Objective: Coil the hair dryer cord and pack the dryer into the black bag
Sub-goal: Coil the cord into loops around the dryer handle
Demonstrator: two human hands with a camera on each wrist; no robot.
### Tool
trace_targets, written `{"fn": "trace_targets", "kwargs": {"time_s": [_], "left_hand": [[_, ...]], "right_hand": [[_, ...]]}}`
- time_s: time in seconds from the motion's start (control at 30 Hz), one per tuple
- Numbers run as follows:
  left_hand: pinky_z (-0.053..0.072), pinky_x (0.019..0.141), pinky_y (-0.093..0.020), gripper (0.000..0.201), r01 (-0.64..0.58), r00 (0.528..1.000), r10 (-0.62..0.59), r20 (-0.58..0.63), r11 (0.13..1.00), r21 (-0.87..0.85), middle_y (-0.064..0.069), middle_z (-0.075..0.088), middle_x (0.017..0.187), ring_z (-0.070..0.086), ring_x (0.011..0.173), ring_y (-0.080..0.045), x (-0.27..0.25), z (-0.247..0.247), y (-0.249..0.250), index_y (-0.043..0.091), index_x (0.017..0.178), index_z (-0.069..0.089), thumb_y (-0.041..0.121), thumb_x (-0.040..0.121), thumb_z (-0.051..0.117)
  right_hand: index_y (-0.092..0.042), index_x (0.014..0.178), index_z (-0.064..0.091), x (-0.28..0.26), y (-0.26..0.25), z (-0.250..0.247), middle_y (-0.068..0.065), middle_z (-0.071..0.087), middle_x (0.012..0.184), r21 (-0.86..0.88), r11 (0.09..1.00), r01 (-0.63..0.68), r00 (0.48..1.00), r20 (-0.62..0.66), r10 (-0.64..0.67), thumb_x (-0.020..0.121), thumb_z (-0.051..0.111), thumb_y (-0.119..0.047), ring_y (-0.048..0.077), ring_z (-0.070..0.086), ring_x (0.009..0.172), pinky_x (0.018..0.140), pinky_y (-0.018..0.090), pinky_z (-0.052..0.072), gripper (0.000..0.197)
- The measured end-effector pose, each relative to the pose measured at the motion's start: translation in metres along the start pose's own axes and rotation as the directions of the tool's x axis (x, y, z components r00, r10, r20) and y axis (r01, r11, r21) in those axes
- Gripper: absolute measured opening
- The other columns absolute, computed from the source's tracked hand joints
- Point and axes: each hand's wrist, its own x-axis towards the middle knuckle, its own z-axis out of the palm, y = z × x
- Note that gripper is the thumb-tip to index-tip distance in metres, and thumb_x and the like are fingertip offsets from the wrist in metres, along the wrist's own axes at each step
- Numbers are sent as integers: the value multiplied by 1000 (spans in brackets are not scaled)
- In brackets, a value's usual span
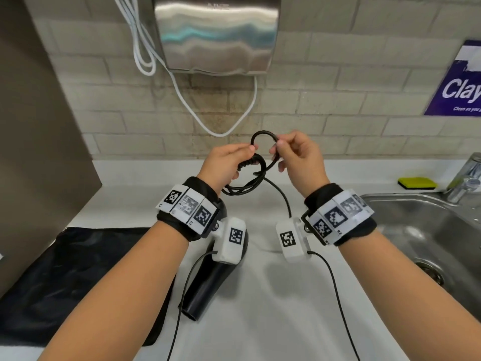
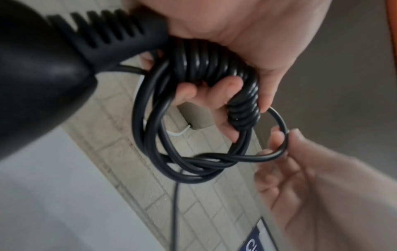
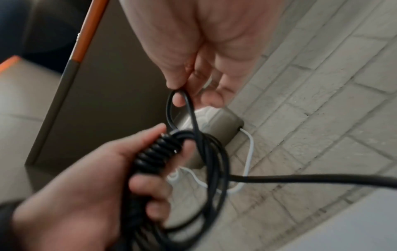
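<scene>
The black hair dryer [image 1: 212,280] sits low under my left wrist; I cannot tell whether it rests on the white counter [image 1: 260,321]. Its ribbed cord root [image 2: 107,28] runs into my left palm. My left hand [image 1: 242,155] grips the coiled black cord [image 1: 250,178], whose loops [image 2: 193,168] hang below a tightly wound section [image 2: 214,59]. Beside it, my right hand [image 1: 278,149] pinches a fresh loop [image 1: 263,135] between thumb and fingers [image 3: 178,98]. Loose cord [image 3: 311,178] trails down to the right. The black bag [image 1: 65,282] lies flat on the counter's left.
A steel sink [image 1: 416,230] with a faucet [image 1: 466,178] and a yellow sponge [image 1: 417,183] lies to the right. A steel wall dryer [image 1: 216,35] with white cables [image 1: 221,131] hangs on the tiled wall ahead. A dark panel [image 1: 39,126] stands at the left.
</scene>
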Motion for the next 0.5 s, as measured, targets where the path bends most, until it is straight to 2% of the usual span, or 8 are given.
{"fn": "trace_targets", "kwargs": {"time_s": [0.07,0.2,0.23,0.3,0.33,0.37,0.43,0.5], "left_hand": [[26,40,-16,17,19,1000,-20,-11,999,-43,0,67,78,35,46,-8,1,-3,-1,20,102,69,25,90,58],[30,39,-9,21,-17,1000,16,17,998,57,1,65,78,45,40,6,1,-8,-2,15,108,68,23,91,57],[30,39,-9,23,-26,999,25,20,997,74,1,65,77,45,39,7,1,-8,-2,14,109,67,23,91,57],[29,39,-10,22,-37,999,35,29,996,85,-1,65,72,43,37,4,-1,-9,-2,11,105,68,23,92,56],[28,39,-11,21,-41,999,38,32,995,92,-2,64,69,40,36,2,-1,-8,-1,10,101,69,24,93,55],[28,39,-12,23,-45,999,42,32,994,100,-2,63,66,38,35,0,-1,-7,-1,9,97,69,25,94,53],[27,38,-13,30,-55,998,53,21,992,112,-2,62,64,33,35,-1,0,-5,-1,9,90,70,29,96,49],[27,38,-13,29,-62,998,60,18,992,107,-1,63,63,31,36,-2,1,-5,-2,13,84,70,29,96,48]], "right_hand": [[-20,71,47,-10,9,5,-1,61,70,-50,999,-18,999,40,20,89,51,2,6,55,56,52,18,45,28],[-20,69,45,-26,21,9,6,67,80,-148,989,-17,998,51,25,87,55,-1,-1,57,51,56,15,48,29],[-22,75,49,-26,21,8,4,66,85,-194,981,21,999,45,-12,87,55,0,-2,58,55,59,16,48,26],[-23,104,53,-20,15,8,-7,59,102,-241,966,97,995,19,-95,87,49,5,3,61,64,63,18,49,33],[-21,116,50,-18,12,8,-8,54,109,-247,961,128,992,14,-128,87,47,7,6,61,67,64,18,50,40],[-15,119,52,-16,10,10,-6,51,111,-266,950,165,986,20,-166,88,46,6,8,61,71,65,17,50,38],[-3,105,65,-17,9,13,1,53,108,-311,923,225,973,15,-232,89,48,-1,10,58,83,72,15,50,23],[-5,100,65,-20,11,15,1,57,96,-305,926,224,968,-44,-249,90,49,-3,10,57,85,78,22,52,19]]}}
